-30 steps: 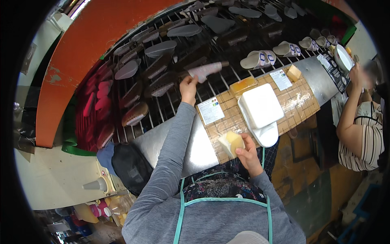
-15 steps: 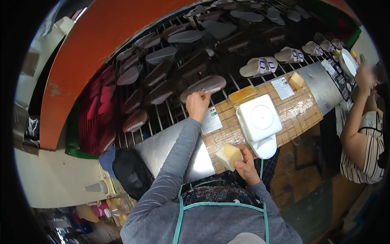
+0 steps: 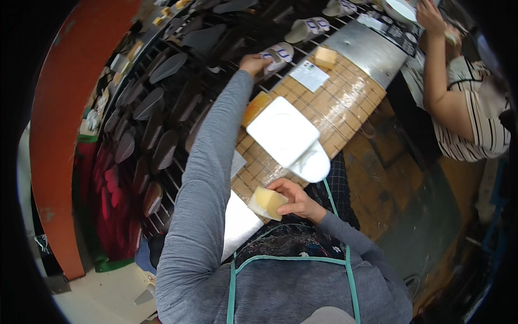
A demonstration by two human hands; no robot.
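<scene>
At the end of my outstretched left arm, my left hand (image 3: 254,65) is closed on the near left part of a white sandal (image 3: 279,56) with blue-marked straps, at the front edge of a conveyor of metal rods. My right hand (image 3: 298,201) grips a pale yellow sponge block (image 3: 268,202) low in front of my apron. Just beyond that hand stands a white plastic container (image 3: 283,132) with a rounded lip (image 3: 314,163). An amber block (image 3: 256,109) lies beside it, partly behind my left sleeve.
A brown covered board (image 3: 345,97) carries a printed card (image 3: 309,75) and another sponge block (image 3: 325,57). Grey soles (image 3: 168,68) and another sandal (image 3: 306,30) lie on the rods. An orange frame (image 3: 56,156) curves at left. A co-worker's arm (image 3: 438,70) reaches in at right.
My left hand has gone from a grey sole to the white sandal, farther right along the rods. The whole view has turned. My right hand still holds the sponge block.
</scene>
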